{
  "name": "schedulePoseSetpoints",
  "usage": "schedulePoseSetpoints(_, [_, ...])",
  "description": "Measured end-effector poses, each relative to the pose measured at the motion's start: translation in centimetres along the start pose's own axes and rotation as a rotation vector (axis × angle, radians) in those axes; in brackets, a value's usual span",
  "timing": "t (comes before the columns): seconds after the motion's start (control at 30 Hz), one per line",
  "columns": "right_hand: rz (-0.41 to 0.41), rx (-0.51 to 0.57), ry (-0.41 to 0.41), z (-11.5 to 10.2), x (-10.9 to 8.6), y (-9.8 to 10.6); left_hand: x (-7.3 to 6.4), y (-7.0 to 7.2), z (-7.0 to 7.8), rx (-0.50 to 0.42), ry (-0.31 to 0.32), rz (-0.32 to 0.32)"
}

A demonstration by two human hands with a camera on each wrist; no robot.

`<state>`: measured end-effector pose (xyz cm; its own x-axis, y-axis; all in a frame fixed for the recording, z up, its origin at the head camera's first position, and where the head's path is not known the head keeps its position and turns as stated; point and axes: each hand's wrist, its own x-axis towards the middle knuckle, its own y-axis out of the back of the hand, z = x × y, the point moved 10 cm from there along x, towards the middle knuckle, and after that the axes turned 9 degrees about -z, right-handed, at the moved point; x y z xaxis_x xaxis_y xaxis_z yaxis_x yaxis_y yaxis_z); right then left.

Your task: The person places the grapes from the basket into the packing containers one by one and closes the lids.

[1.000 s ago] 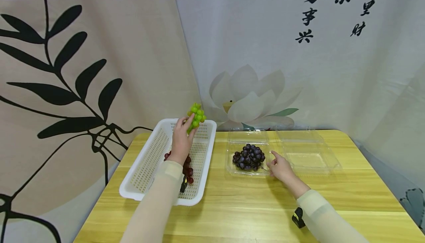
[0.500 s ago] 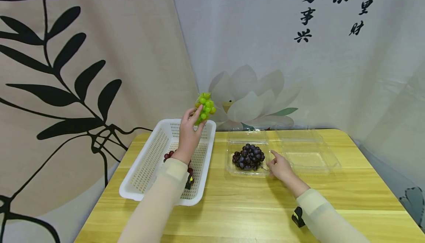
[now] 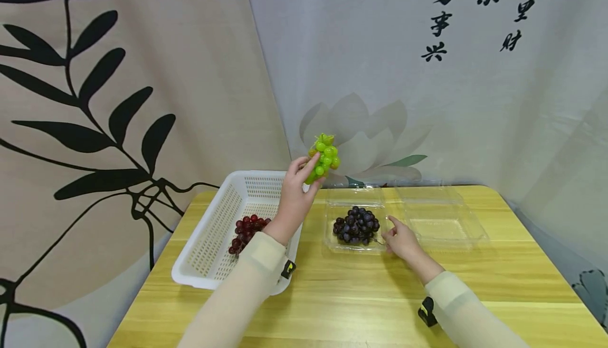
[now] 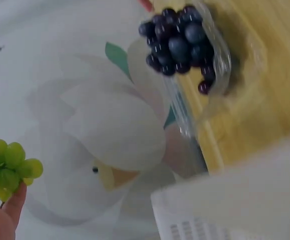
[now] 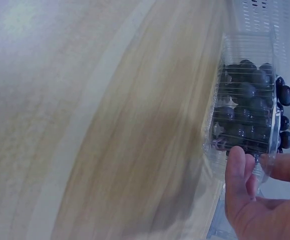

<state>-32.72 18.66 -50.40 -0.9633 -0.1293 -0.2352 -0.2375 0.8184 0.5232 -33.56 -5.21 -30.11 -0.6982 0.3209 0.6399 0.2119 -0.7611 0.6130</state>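
My left hand [image 3: 296, 192] holds a bunch of green grapes [image 3: 325, 155] up in the air, past the right rim of the white basket [image 3: 199, 240] and left of a clear plastic box [image 3: 330, 240]. The left wrist view catches the same green grapes [image 4: 9, 167] at its left edge. Dark purple grapes [image 3: 356, 225] lie in the clear box. At that box's right side, my right hand [image 3: 402, 240] pinches the wall between thumb and fingers. In the right wrist view, dark grapes [image 5: 245, 107] show through the ribbed plastic. Red grapes [image 3: 247, 232] lie in the basket, partly behind my left forearm.
A second clear plastic box [image 3: 444, 229], lid raised, stands right of the first one. Both boxes sit toward the back of the wooden table [image 3: 361, 295]. Behind the table hangs a printed cloth [image 3: 475, 115] with a lotus and leaves.
My left hand has carried the green grapes up and rightward, from over the basket to beyond its right rim. More of the red grapes now shows. The right hand stays at the box.
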Motion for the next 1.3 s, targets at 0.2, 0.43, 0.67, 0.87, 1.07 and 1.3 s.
schedulePoseSetpoints(0.2, [-0.001,0.002,0.005,0.0,0.1,0.0,-0.5,-1.9,1.3,-0.023,-0.005,-0.045])
schedulePoseSetpoints(0.43, [-0.01,0.017,0.008,0.1,0.1,0.1,-1.3,-4.4,2.1,-0.036,0.015,-0.12])
schedulePoseSetpoints(0.67, [-0.018,0.04,-0.005,0.2,-0.1,0.3,-2.1,-6.9,2.6,0.091,0.061,-0.209])
schedulePoseSetpoints(0.87, [-0.021,0.042,0.005,0.2,0.1,0.3,-3.3,-9.1,2.3,0.114,0.106,-0.292])
schedulePoseSetpoints(1.07, [-0.015,0.045,0.007,0.3,0.2,0.2,-4.4,-10.9,2.2,0.165,0.106,-0.359])
schedulePoseSetpoints(1.3, [-0.009,0.038,0.005,0.5,0.2,0.1,-5.2,-12.8,2.1,0.266,0.108,-0.44])
